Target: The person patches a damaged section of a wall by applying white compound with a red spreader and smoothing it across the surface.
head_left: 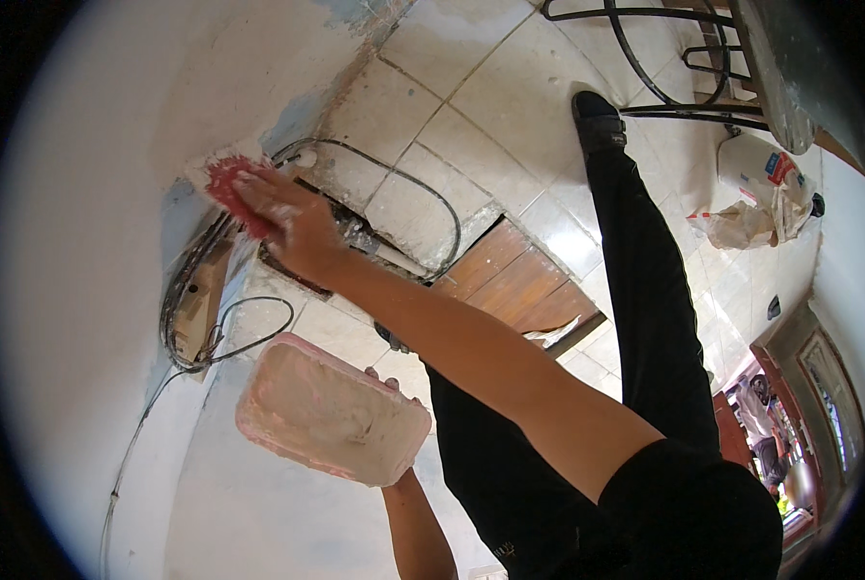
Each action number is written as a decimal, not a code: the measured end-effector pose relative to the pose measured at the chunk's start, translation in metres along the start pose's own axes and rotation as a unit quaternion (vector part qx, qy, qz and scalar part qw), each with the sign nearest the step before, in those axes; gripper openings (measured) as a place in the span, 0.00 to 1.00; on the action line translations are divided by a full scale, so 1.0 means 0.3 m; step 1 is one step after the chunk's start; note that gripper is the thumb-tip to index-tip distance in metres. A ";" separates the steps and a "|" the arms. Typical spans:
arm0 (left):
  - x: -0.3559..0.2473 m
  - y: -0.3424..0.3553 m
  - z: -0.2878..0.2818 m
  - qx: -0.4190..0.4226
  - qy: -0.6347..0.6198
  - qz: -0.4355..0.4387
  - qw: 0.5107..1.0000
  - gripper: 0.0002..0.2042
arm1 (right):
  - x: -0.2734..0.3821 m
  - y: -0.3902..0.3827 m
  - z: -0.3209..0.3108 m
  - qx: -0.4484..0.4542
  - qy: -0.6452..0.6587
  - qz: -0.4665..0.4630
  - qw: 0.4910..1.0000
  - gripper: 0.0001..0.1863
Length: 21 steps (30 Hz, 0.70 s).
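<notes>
My right hand (302, 224) is closed on a red, rough-edged scrubbing pad (234, 188) smeared with white paste. It presses the pad to the low part of the white wall (113, 232), near the floor corner. Whether the pad is a brush or a sponge I cannot make out. My left hand (394, 385) grips a pale pink rectangular tub (331, 411) from beneath and its far edge; only some fingertips show past the rim. Cream-white paste coats the inside of the tub, which tilts toward me.
Black cables (195, 280) hang along the wall beside a wooden board (200, 309) and loop over the floor tiles (490, 145). A floor opening holds a white pipe (398, 259), next to brown planks (514, 280). A chair's black metal legs (635, 48) and a white bag (756, 193) stand at right.
</notes>
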<state>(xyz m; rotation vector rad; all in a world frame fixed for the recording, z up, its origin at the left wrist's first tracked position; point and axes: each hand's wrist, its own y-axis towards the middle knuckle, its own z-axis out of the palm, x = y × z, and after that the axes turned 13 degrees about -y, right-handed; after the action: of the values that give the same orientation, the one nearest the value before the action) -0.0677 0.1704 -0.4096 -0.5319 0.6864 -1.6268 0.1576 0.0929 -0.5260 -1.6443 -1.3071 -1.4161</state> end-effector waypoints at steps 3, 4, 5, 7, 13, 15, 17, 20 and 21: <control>0.008 -0.006 0.031 0.006 -0.003 -0.005 1.000 0.30 | -0.047 -0.027 -0.070 -0.037 -0.008 0.073 0.997 0.32; 0.005 -0.007 0.041 0.001 -0.002 0.003 1.000 0.31 | -0.048 -0.013 -0.085 -0.068 0.087 0.145 0.983 0.30; 0.006 -0.006 0.050 0.004 -0.003 0.004 1.000 0.31 | -0.037 0.028 -0.110 -0.081 0.133 0.180 0.971 0.30; -0.008 -0.009 0.054 0.021 -0.012 0.001 1.000 0.32 | -0.002 0.128 -0.153 -0.132 0.066 0.139 0.979 0.28; -0.003 -0.033 0.017 -0.003 -0.030 0.020 0.999 0.34 | -0.041 0.254 -0.115 -0.157 0.089 0.008 0.984 0.27; -0.011 -0.035 0.027 0.008 -0.027 0.012 1.000 0.35 | -0.048 0.242 -0.111 -0.141 0.079 0.001 0.987 0.28; -0.019 -0.037 0.044 0.019 -0.020 0.007 1.000 0.35 | -0.023 0.223 -0.080 -0.132 0.107 0.043 0.985 0.30; -0.016 -0.029 0.068 0.011 -0.010 0.016 1.000 0.36 | 0.023 0.186 -0.039 -0.145 0.086 0.052 0.984 0.30; -0.013 -0.022 0.076 0.012 -0.013 0.016 1.000 0.35 | 0.041 0.160 -0.022 -0.134 0.089 0.071 0.984 0.29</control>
<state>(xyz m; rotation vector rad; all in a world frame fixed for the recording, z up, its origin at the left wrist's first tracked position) -0.0562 0.1718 -0.3883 -0.5215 0.6516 -1.5947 0.1992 0.0744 -0.5052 -1.6973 -0.9114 -1.6648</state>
